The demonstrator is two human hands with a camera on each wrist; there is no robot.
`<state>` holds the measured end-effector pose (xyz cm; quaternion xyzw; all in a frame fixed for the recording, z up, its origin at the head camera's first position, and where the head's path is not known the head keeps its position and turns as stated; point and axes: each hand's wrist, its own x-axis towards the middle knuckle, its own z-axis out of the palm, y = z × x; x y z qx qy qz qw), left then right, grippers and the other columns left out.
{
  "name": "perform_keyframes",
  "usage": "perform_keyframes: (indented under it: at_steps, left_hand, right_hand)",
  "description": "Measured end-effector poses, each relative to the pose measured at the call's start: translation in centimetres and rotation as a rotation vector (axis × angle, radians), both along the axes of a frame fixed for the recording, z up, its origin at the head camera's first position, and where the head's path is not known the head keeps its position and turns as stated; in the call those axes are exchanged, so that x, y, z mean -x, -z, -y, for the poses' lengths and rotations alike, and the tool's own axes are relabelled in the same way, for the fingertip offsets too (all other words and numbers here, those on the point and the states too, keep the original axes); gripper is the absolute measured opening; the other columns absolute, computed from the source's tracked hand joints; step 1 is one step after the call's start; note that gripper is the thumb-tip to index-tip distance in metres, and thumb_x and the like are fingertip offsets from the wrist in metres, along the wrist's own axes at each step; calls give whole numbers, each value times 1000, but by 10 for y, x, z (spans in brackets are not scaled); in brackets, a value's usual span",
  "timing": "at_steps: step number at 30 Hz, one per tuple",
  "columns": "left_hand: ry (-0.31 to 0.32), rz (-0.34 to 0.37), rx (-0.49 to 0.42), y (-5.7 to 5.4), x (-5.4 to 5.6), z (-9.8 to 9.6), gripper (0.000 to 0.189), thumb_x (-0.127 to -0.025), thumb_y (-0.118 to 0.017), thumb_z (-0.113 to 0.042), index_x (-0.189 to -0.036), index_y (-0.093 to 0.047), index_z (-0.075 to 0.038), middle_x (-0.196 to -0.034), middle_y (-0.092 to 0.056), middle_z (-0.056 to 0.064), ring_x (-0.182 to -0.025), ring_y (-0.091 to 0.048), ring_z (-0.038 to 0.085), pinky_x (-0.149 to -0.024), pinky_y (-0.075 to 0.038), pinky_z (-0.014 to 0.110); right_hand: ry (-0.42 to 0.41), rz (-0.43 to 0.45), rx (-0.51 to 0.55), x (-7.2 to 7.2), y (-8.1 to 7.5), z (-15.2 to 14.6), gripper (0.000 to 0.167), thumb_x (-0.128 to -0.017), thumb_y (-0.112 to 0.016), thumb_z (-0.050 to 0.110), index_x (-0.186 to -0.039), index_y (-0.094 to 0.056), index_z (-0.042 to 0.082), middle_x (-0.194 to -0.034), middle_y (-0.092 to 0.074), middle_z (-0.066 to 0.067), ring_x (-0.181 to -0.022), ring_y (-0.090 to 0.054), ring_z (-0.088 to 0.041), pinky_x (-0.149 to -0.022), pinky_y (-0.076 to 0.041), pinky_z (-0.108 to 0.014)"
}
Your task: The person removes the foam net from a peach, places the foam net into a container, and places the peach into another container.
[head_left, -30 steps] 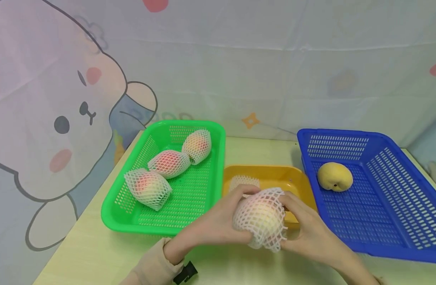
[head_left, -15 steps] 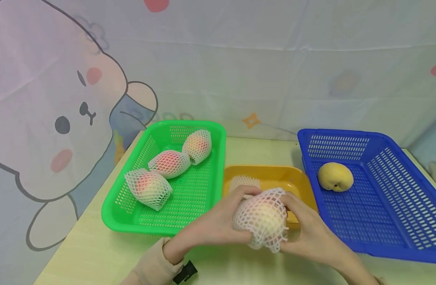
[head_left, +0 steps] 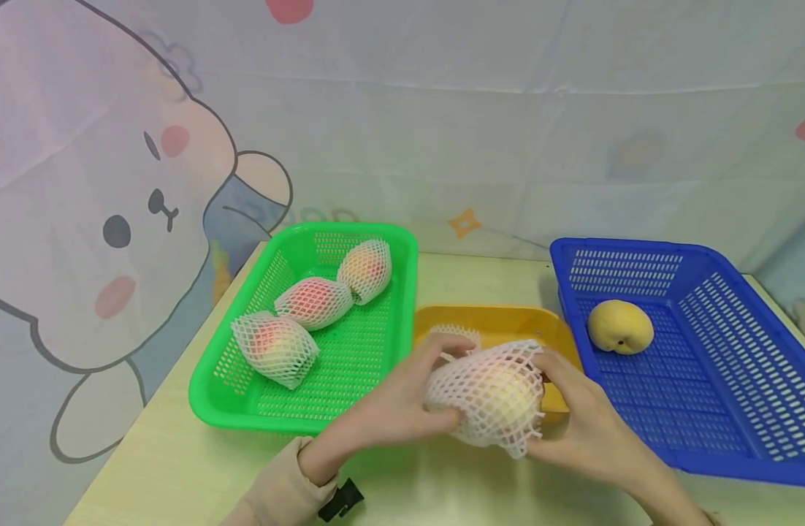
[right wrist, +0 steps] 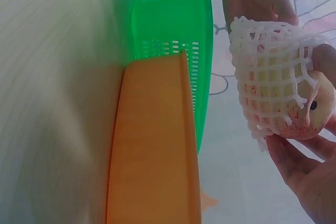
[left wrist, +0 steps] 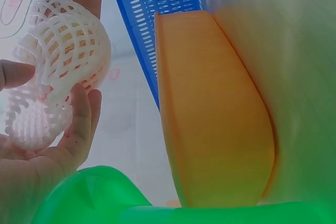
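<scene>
Both hands hold one yellow-and-red peach (right wrist: 305, 123) in a white foam net (head_left: 488, 402), raised in front of the yellow tray. My left hand (head_left: 402, 402) grips the net's left side, thumb below and fingers above. On the other side, my right hand (head_left: 589, 420) grips the right end, where the net's open edge lies. One end of the peach, with a dark spot, sticks out of the net in the right wrist view. The left wrist view shows the net's loose end (left wrist: 37, 124) bunched within the left hand.
A green basket (head_left: 304, 424) at left holds several netted peaches (head_left: 313, 301). The yellow tray (head_left: 508, 313), with another foam net (head_left: 467, 334) inside, stands behind the hands. At right, a blue basket (head_left: 678, 409) contains a bare yellow fruit (head_left: 619, 326). A black clip-like piece (head_left: 341, 500) shows by the left sleeve.
My right hand has shifted a little to the right, and the net around the peach now reaches farther that way. The left hand stays nearly in place. Baskets and tray are unmoved.
</scene>
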<state>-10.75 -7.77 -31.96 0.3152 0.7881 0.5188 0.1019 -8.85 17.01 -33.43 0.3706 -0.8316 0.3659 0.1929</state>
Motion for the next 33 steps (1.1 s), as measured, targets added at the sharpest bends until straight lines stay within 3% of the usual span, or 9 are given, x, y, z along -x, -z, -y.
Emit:
perform_keyframes:
  at_steps: [9, 17, 22, 26, 33]
  left_hand:
    - [-23, -19, 27, -1, 1, 1, 67, -75, -67, -9, -135, -37, -14, -131, -51, 4, -113, -57, 20, -83, -52, 24]
    - [-15, -40, 19, -1, 1, 3, 63, -76, -61, -8, -133, -37, -16, -133, -52, 4, -111, -58, 19, -89, -49, 27]
    - [0, -43, -2, 0, 2, 5, 53, -83, -65, -17, -130, -41, -16, -131, -53, 6, -108, -59, 18, -89, -50, 27]
    - [-29, -14, -3, 0, 2, 4, 47, -85, -69, -25, -125, -46, -17, -122, -58, 5, -102, -61, 15, -85, -51, 26]
    - [-87, 3, 4, 2, 2, 2, 36, -84, -72, -25, -115, -53, -19, -111, -62, -2, -95, -63, 9, -80, -53, 25]
  right_hand:
    - [63, 5, -42, 1, -1, -2, 79, -51, -90, 13, -121, -52, 7, -115, -57, 1, -102, -55, -4, -90, -45, -12]
    - [78, -15, -13, 3, -1, -3, 77, -51, -87, 10, -119, -53, 6, -113, -58, -1, -101, -54, -3, -92, -39, -7]
    - [79, -18, -1, 4, -1, -3, 76, -52, -86, 10, -120, -53, 7, -113, -57, -1, -101, -53, -2, -92, -38, -5]
    - [76, -21, -6, 4, 0, -4, 76, -52, -86, 10, -120, -53, 7, -113, -57, 0, -101, -53, -2, -92, -38, -6]
    - [79, -27, -15, 3, 0, -4, 76, -50, -87, 10, -119, -53, 6, -113, -57, 0, -100, -53, -2, -91, -39, -6]
